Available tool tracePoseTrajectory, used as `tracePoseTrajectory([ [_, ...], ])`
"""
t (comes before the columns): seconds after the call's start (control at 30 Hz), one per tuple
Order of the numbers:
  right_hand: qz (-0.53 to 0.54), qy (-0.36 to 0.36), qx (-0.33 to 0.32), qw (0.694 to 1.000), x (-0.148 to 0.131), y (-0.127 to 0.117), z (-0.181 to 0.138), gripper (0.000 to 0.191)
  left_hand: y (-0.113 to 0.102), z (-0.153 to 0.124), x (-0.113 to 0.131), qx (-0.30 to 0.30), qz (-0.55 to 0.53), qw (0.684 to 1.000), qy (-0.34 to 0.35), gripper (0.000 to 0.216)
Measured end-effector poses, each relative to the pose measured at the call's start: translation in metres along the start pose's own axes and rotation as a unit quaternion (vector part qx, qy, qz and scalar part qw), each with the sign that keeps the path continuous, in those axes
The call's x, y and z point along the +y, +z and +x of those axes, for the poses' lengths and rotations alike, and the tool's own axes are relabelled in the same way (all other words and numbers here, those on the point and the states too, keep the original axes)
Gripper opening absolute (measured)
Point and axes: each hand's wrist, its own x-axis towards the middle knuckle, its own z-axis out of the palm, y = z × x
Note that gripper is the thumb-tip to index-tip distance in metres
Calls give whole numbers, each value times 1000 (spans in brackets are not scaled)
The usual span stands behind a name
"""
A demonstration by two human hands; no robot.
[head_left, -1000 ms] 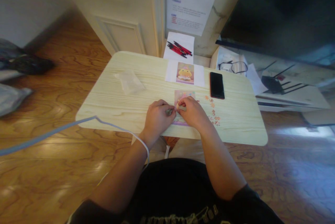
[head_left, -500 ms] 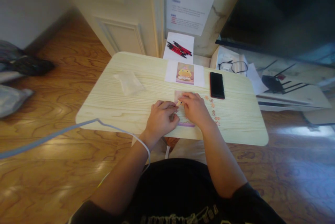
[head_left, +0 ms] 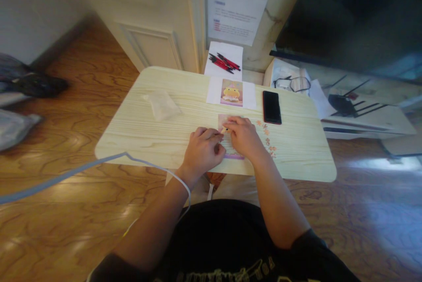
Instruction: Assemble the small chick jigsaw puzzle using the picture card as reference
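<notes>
Both my hands rest on a small pink picture board lying near the front edge of a pale wooden table. My left hand is curled, its fingers pressed on the board's left edge. My right hand pinches a tiny orange piece at the board. Several loose small orange pieces lie just right of my right hand. A reference picture of a yellow duck lies on white paper further back.
A black phone lies right of the duck picture. A clear plastic bag sits at the table's left. Red and black pens lie on paper behind the table. Glasses and papers lie on a low shelf at right. A grey cable crosses left.
My hands have shifted a little further back on the board, the right hand pinching the piece nearer the board's top left. The view has barely moved.
</notes>
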Motion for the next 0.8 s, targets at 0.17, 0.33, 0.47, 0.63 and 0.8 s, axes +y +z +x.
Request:
tracePoseTrajectory([
  [0.17, -8, -4, -2, 1000, -1, 0, -2, 49, 1, 0, 2, -1, 1, 1000, -2, 33],
  [0.33, 16, -18, 7, 1000, 2, 1, -7, 51, 1, 3, -3, 8, -31, 999, 4, 32],
  [0.47, 55, -12, 32, 998, 7, -1, -17, 53, 2, 4, -8, 50, -41, 997, -33, 35],
  [0.63, 69, 9, 83, 994, 16, -10, -36, 45, 4, 5, -9, 48, -35, 997, -48, 33],
  [0.8, 81, 26, 116, 990, 30, -24, -56, 39, 5, 6, -10, 39, -34, 997, -49, 31],
])
